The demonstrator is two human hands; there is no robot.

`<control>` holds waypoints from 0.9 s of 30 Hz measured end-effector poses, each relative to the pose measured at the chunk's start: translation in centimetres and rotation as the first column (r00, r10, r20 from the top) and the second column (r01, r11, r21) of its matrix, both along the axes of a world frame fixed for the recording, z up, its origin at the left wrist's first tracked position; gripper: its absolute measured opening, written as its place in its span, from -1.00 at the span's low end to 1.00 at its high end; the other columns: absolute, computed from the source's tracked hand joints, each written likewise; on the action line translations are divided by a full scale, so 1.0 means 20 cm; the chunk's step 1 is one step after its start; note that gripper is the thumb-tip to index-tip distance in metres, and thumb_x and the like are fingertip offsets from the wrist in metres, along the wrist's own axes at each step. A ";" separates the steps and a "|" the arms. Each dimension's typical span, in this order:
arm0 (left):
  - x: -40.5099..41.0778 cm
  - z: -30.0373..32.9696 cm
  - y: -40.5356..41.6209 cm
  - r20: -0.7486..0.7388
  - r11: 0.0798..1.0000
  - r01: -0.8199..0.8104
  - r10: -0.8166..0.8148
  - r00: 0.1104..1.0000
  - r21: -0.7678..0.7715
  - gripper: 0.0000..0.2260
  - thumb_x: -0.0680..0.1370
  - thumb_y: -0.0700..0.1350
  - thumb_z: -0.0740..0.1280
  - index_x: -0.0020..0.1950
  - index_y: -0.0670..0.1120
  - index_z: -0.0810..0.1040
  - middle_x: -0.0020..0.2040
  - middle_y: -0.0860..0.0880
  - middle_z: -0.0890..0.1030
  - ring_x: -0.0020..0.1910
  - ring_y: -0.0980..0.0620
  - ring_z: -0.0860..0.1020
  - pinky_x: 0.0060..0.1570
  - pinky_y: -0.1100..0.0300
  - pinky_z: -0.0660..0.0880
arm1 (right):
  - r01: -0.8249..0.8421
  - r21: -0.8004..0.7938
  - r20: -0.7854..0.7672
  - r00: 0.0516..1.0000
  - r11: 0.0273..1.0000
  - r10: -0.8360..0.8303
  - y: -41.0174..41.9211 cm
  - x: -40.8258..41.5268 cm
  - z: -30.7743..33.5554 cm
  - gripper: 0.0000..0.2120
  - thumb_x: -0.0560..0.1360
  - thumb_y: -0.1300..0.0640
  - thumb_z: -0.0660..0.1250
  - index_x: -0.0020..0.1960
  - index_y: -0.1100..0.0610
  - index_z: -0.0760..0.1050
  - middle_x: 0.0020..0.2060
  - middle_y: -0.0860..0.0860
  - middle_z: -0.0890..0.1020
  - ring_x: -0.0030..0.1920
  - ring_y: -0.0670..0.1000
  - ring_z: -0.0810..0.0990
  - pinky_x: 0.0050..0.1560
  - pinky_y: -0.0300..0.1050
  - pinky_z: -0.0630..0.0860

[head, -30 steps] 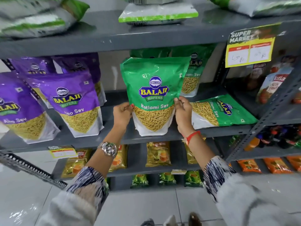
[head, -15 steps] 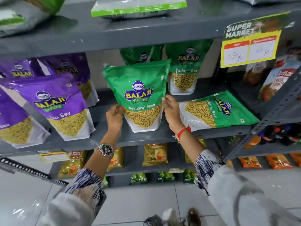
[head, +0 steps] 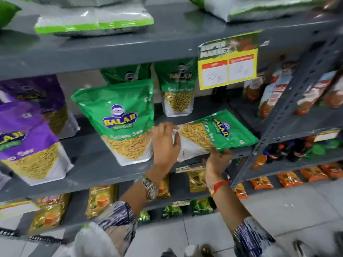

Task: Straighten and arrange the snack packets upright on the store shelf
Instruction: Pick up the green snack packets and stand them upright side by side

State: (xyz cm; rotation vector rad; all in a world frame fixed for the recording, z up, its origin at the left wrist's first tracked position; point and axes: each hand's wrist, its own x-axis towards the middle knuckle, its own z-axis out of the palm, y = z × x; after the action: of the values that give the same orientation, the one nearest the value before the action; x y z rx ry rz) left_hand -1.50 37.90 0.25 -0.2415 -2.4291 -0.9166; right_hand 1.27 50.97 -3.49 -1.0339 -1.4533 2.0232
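- A shop aisle with a grey metal shelf rack [head: 92, 169] of several tiers stands over a pale tiled floor [head: 278, 206]; the picture is blurred by motion.
- On the middle tier, at the left, purple snack packets [head: 27, 143] stand upright in rows, one behind another.
- Near the middle of that tier an upright green packet [head: 122, 117], marked Balaji Wafers, stands free of both hands, tilted slightly back.
- Far behind it two more green packets [head: 177, 89] stand upright against the back wall.
- Right of the upright green packet, a lying green packet [head: 219, 132] rests flat on the tier, its top pointing right and its white bottom end toward the hands.
- On the top tier white-and-green bags [head: 94, 21] lie flat.
- A yellow price card [head: 228, 71] hangs from the top tier's edge, at the right.
- On the lower tiers stand small yellow, green and orange packets, too blurred to read.
- The left hand [head: 165, 143], fingers spread, lies on the white bottom end of the lying green packet; a wristwatch [head: 150, 186] sits on that wrist.
- The right hand [head: 217, 160] pinches the near edge of the same packet at the shelf's front lip; a red thread band [head: 219, 184] circles the wrist.
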 end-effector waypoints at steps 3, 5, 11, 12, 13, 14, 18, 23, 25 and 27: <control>-0.22 0.10 0.13 0.264 0.981 0.142 -0.103 0.959 -0.134 -0.71 0.44 -0.20 0.19 0.13 -0.21 0.49 0.12 -0.23 0.53 0.12 -0.22 0.49 0.12 -0.05 0.45 | -0.179 -0.268 0.025 0.981 0.947 0.193 0.07 -0.01 -0.07 -0.82 0.55 0.19 0.22 0.02 -0.05 0.28 0.11 0.12 0.37 -0.17 0.04 0.47 -0.28 -0.06 0.55; -0.37 0.13 0.18 0.478 0.961 0.176 -0.055 0.876 -0.213 -0.75 0.43 -0.17 0.22 0.06 -0.22 0.49 0.06 -0.26 0.57 0.04 -0.24 0.56 -0.02 -0.02 0.53 | -0.235 -0.360 -0.012 0.969 0.903 0.248 0.08 -0.01 -0.07 -0.82 0.58 0.16 0.15 0.19 0.09 0.30 0.06 0.10 0.40 -0.08 0.07 0.46 -0.06 0.03 0.54; -0.62 0.11 0.24 0.740 0.912 0.365 -0.113 0.663 -0.188 -0.72 0.53 -0.15 0.22 0.10 -0.31 0.54 0.15 -0.29 0.56 0.07 -0.21 0.53 -0.10 0.09 0.38 | -0.182 -0.353 0.041 0.977 0.918 0.210 0.14 -0.05 -0.03 -0.67 0.57 0.19 0.21 0.21 0.40 0.31 0.04 0.46 0.52 -0.06 0.32 0.58 0.28 0.34 0.37; -0.64 0.09 0.24 0.750 0.914 0.375 -0.137 0.647 -0.157 -0.75 0.52 -0.14 0.24 0.05 -0.29 0.57 0.11 -0.27 0.58 0.04 -0.18 0.53 -0.11 0.14 0.35 | -0.177 -0.382 0.040 0.977 0.907 0.207 0.14 -0.05 -0.02 -0.71 0.57 0.18 0.20 0.19 0.37 0.33 0.10 0.46 0.50 -0.02 0.30 0.59 0.29 0.31 0.39; -0.67 0.07 0.23 0.753 0.926 0.361 -0.155 0.639 -0.115 -0.79 0.51 -0.13 0.28 -0.04 -0.26 0.61 0.05 -0.24 0.60 0.02 -0.17 0.54 -0.10 0.15 0.37 | -0.170 -0.401 0.040 0.978 0.900 0.203 0.13 -0.04 -0.01 -0.68 0.58 0.17 0.18 0.24 0.37 0.32 0.18 0.45 0.45 0.10 0.32 0.57 0.28 0.23 0.43; -0.69 0.05 0.21 0.750 0.942 0.330 -0.178 0.638 -0.057 -0.83 0.48 -0.14 0.32 -0.16 -0.22 0.63 -0.02 -0.24 0.61 0.01 -0.18 0.56 -0.07 0.12 0.40 | -0.164 -0.413 0.031 0.981 0.896 0.193 0.12 -0.03 -0.02 -0.67 0.59 0.17 0.17 0.24 0.39 0.32 0.23 0.44 0.42 0.19 0.35 0.52 0.25 0.15 0.47; -0.68 0.01 0.15 0.746 0.969 0.211 -0.232 0.624 0.125 -0.80 0.42 -0.11 0.41 -0.36 -0.16 0.53 -0.41 -0.15 0.52 -0.40 -0.02 0.45 -0.27 0.19 0.35 | -0.176 -0.373 0.020 0.980 0.911 0.197 0.14 0.00 -0.02 -0.75 0.60 0.20 0.11 -0.15 0.31 0.45 -0.21 0.30 0.56 -0.20 0.13 0.63 -0.21 -0.13 0.61; -0.50 -0.10 0.08 0.753 0.916 0.022 -0.343 0.561 0.400 -0.88 0.43 -0.19 0.40 -0.13 -0.25 0.62 -0.61 0.12 0.56 -0.49 0.15 0.50 -0.39 0.31 0.46 | -0.201 -0.347 0.058 0.970 0.916 0.234 0.26 0.02 0.01 -0.81 0.55 0.27 0.22 -0.22 0.26 0.48 -0.38 0.10 0.50 -0.40 0.03 0.52 -0.42 -0.12 0.54; -0.41 -0.15 0.05 0.747 0.863 -0.089 -0.373 0.550 0.497 -0.86 0.41 -0.20 0.42 -0.08 -0.22 0.64 -0.50 0.08 0.63 -0.39 0.05 0.56 -0.26 0.29 0.53 | -0.216 -0.364 0.053 0.966 0.906 0.252 0.27 0.04 0.01 -0.80 0.53 0.24 0.26 -0.27 0.21 0.47 -0.40 0.08 0.48 -0.40 0.05 0.48 -0.34 -0.07 0.49; -0.33 -0.18 0.05 0.710 0.789 -0.161 -0.419 0.565 0.593 -0.96 0.40 -0.25 0.41 -0.20 -0.17 0.66 -0.47 0.00 0.63 -0.39 0.01 0.54 -0.22 0.23 0.52 | -0.183 -0.390 0.069 0.971 0.902 0.227 0.29 0.07 -0.01 -0.79 0.51 0.19 0.30 -0.31 0.15 0.45 -0.43 0.05 0.45 -0.42 0.04 0.42 -0.35 -0.08 0.42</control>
State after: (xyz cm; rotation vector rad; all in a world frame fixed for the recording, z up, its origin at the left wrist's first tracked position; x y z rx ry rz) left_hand -8.09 38.87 -3.39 0.3418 -2.6987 -2.2504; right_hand 2.63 56.72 -3.65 -1.2065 -1.2954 2.5094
